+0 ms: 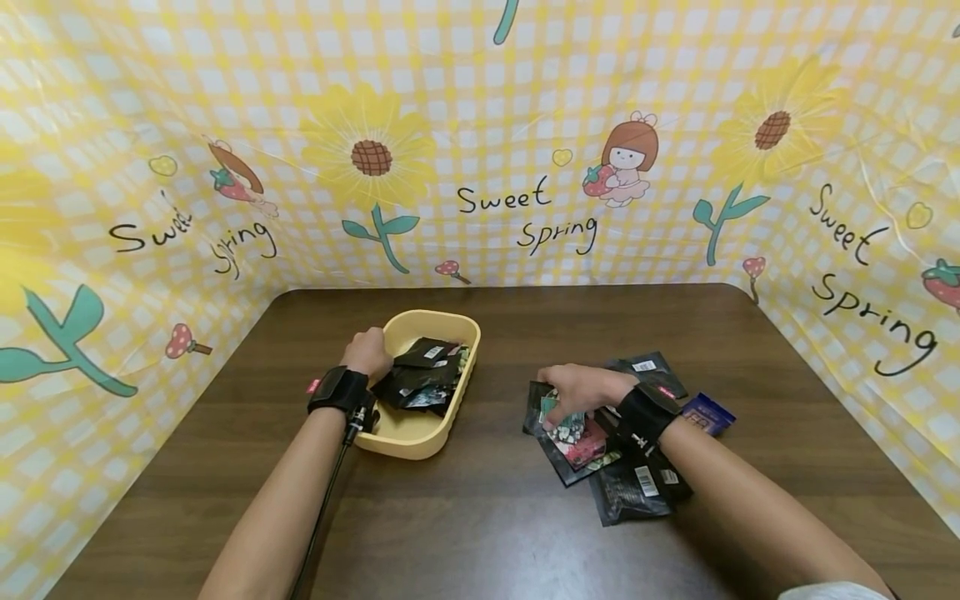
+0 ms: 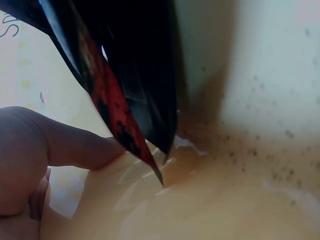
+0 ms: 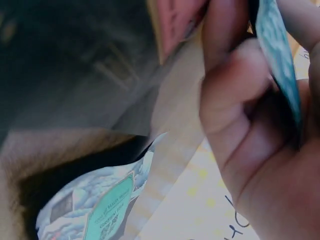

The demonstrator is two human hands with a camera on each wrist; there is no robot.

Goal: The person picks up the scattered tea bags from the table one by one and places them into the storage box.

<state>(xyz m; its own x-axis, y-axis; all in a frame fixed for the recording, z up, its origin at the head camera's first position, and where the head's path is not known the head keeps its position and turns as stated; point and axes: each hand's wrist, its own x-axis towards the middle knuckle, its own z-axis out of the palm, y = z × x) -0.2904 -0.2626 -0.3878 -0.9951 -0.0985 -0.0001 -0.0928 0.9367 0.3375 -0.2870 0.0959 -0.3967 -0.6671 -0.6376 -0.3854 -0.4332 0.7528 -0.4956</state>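
Bare table [image 1: 480,517] lies open between my hands, left [image 1: 367,353] curled over the tray [image 1: 420,437] rim, right [image 1: 581,392] pinching a packet [image 1: 558,410].

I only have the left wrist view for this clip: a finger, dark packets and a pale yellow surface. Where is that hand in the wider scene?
Observer: The left hand grips the rim of a yellow tray on a brown table.
Operator: What is in the tray?
Observer: Several dark packets, piled loosely.
Operator: And the other hand?
Observer: The right hand is on a second heap of packets lying on the table right of the tray, its grip round a teal-printed packet.
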